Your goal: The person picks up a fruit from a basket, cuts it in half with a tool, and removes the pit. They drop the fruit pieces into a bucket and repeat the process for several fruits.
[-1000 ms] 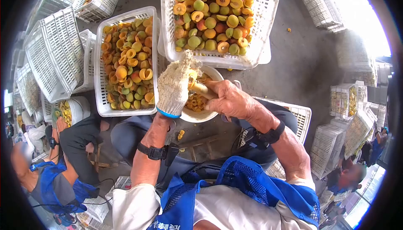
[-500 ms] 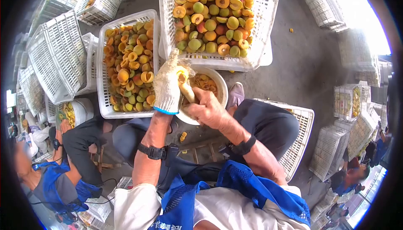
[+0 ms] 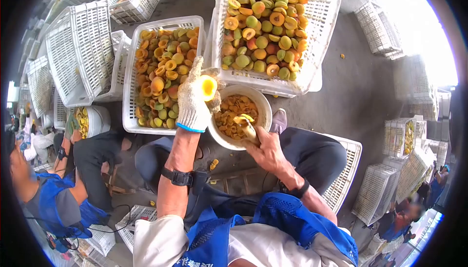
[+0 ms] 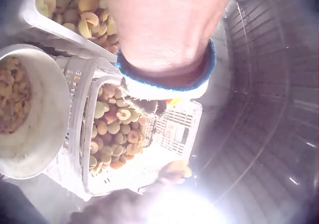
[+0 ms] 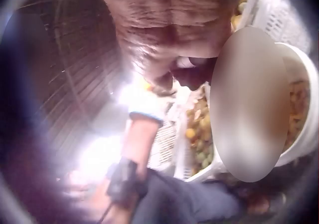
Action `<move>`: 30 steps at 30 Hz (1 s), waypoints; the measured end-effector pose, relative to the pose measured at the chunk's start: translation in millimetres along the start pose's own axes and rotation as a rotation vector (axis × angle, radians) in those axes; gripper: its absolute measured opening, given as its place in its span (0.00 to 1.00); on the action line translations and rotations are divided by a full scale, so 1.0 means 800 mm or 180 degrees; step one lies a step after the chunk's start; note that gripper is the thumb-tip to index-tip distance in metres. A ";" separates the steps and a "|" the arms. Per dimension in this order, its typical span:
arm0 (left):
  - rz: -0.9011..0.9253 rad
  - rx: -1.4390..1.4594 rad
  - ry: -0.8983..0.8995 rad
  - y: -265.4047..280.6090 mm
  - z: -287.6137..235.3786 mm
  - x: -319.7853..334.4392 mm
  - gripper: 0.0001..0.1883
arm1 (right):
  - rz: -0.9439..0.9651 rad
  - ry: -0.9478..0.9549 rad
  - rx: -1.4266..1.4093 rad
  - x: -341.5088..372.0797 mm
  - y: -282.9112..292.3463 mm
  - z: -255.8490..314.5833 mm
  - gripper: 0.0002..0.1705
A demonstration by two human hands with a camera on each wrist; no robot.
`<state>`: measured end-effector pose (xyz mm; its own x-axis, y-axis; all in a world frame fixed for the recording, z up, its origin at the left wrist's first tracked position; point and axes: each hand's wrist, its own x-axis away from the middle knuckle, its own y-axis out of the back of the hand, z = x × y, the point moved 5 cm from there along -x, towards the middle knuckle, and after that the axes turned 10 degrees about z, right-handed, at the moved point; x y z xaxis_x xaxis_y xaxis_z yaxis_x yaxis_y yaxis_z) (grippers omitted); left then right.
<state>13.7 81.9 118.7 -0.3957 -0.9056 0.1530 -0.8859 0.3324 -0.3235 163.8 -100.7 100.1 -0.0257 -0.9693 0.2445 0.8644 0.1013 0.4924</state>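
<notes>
In the head view my left hand (image 3: 193, 102), in a whitish knitted glove with a blue cuff, holds a hollowed peach half (image 3: 207, 88), its bright yellow hollow facing up. My bare right hand (image 3: 268, 154) grips a pale, thick-handled tool (image 3: 249, 131) over the white bucket (image 3: 267, 116). A yellow fruit piece (image 3: 243, 118) sits at the tool's far end. Inside the bucket lie yellow scraps (image 3: 229, 113). In the left wrist view the glove (image 4: 164, 89) hides most of the left fingers. Knuckles of the right hand fill the top of the right wrist view.
A white crate (image 3: 128, 86) of hollowed peach halves stands to the left. Beyond the bucket, a larger white crate (image 3: 278, 88) holds cut peaches with pits. Stacked crates (image 3: 78, 47) line the far left. Another person (image 3: 58, 189) sits at the left beside a bucket (image 3: 100, 120).
The hands have parted: the right hand drew the tool away from the peach half, over the bucket, carrying a yellow piece. The left hand keeps the half, now showing its hollow.
</notes>
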 end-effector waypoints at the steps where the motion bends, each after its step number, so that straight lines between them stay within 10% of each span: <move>1: -0.0032 0.0008 -0.0019 0.011 -0.001 0.002 0.26 | 0.0015 -0.0210 0.0506 -0.010 -0.020 -0.042 0.16; 7: -0.0961 0.0168 0.0946 0.097 -0.074 0.008 0.23 | 0.0424 -0.0775 0.0461 -0.010 -0.050 -0.081 0.19; 11: -0.0969 -0.0170 0.0274 0.147 -0.099 0.017 0.23 | 0.0279 -0.0478 -0.0177 -0.017 -0.054 -0.069 0.20; 13: -0.0719 -0.2304 -0.0140 0.245 -0.069 -0.022 0.21 | 0.0334 -0.0275 -0.0233 -0.013 -0.052 -0.057 0.20; 15: -0.0995 -0.5420 0.0138 0.189 -0.130 -0.007 0.25 | 0.0553 -0.0554 -0.0418 -0.007 -0.031 -0.028 0.24; 16: -0.1698 -0.4788 0.0921 0.192 -0.143 -0.003 0.28 | 0.0330 -0.0167 -0.0632 -0.008 -0.017 -0.013 0.27; 18: -0.1730 -0.4517 0.0243 0.204 -0.143 -0.009 0.33 | 0.0102 0.0135 -0.0568 -0.028 0.017 -0.002 0.36; 21: -0.1134 -0.3808 0.0252 0.139 -0.146 0.004 0.36 | -0.0465 0.0311 0.0031 -0.092 0.082 -0.007 0.20; 24: -0.1011 -0.1053 0.0359 0.069 -0.103 0.018 0.25 | -0.1047 -0.0005 -0.0135 -0.177 0.125 -0.020 0.13; 30: -0.0296 -0.2305 0.0516 0.019 -0.057 0.005 0.24 | -0.1678 -0.0166 0.0744 -0.304 0.151 -0.041 0.24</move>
<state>-12.3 95.5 156.6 -0.2925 -0.9068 0.3036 -0.8330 0.3976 0.3847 291.1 140.1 72.5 -0.4527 -0.8905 -0.0459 0.5943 -0.3397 0.7290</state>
